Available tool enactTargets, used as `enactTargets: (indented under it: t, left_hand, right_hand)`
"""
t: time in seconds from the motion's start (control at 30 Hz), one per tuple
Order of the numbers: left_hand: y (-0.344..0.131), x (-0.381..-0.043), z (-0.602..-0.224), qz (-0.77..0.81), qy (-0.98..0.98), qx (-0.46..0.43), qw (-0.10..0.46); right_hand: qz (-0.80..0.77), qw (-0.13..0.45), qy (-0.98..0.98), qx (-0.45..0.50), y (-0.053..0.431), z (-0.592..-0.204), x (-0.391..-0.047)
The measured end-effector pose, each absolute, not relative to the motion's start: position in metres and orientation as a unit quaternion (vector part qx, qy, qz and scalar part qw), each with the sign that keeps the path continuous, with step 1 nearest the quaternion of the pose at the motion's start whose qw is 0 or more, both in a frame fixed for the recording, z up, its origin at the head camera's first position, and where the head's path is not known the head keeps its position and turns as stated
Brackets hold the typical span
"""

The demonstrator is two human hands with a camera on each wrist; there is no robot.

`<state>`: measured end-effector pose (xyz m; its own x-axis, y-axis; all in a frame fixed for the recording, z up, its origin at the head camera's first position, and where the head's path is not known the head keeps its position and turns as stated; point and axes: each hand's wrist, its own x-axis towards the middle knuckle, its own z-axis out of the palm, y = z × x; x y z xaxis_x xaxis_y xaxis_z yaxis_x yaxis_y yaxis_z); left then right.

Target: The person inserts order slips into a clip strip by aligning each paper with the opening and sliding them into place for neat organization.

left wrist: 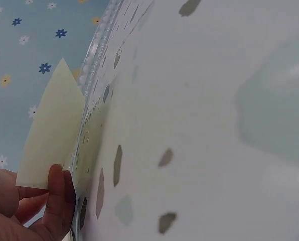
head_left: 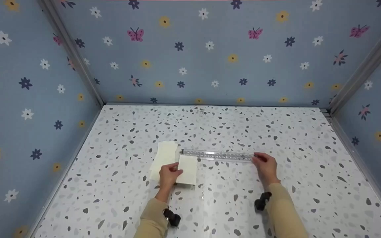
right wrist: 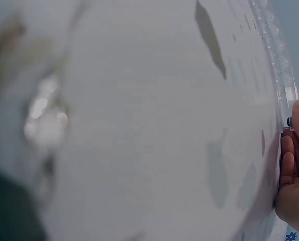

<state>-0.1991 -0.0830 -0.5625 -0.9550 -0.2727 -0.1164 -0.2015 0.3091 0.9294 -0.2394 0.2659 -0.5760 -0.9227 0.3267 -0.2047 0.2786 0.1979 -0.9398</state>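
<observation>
In the head view, my left hand (head_left: pixel 168 176) pinches the left edge of a small cream sheet of paper (head_left: pixel 189 170), which hangs slightly over the table. The left wrist view shows that sheet (left wrist: pixel 54 125) standing up from the fingers. More cream sheets (head_left: pixel 166 150) lie overlapping just left of it, partly under the hand. A long, clear plastic strip with a row of round bumps (head_left: pixel 222 156) stretches from behind the papers to the right. Its right end is between the thumb and fingers of my right hand (head_left: pixel 267 165), also seen at the right wrist view's edge.
The speckled white tabletop (head_left: pixel 230 127) runs back to a blue floral wall (head_left: pixel 193 53), with similar panels at both sides. A small clear piece (head_left: pixel 200 111) lies near the back edge. Black wrist cameras (head_left: pixel 262 201) sit on both tan sleeves.
</observation>
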Motion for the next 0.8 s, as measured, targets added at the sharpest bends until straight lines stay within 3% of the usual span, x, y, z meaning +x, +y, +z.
enactTargets:
  t: [0.8]
  left_hand:
    - [-0.076, -0.211, -0.563, -0.559, -0.815, 0.15, 0.026]
  right_hand:
    - [0.568, 0.019, -0.801, -0.187, 0.267, -0.573, -0.24]
